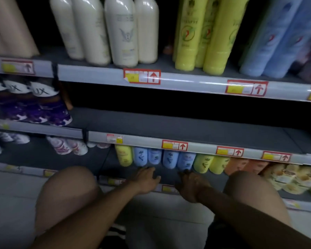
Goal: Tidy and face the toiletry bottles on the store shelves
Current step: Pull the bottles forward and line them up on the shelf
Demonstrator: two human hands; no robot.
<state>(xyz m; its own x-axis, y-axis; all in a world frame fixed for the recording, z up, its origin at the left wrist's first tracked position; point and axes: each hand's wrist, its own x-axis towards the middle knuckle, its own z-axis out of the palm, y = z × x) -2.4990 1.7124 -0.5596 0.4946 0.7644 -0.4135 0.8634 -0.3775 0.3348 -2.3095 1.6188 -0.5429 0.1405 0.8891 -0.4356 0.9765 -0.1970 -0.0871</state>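
Blue bottles (162,158): 4, low shelf (169,187), under my hands. Left grip (145,178) apart, empty; right grip (190,182) unclear. Likely light, smooth plastic; hold mid-body.

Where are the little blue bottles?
In the head view, the little blue bottles stand on the low shelf, just beyond both hands, between a yellow bottle on the left and green bottles on the right.
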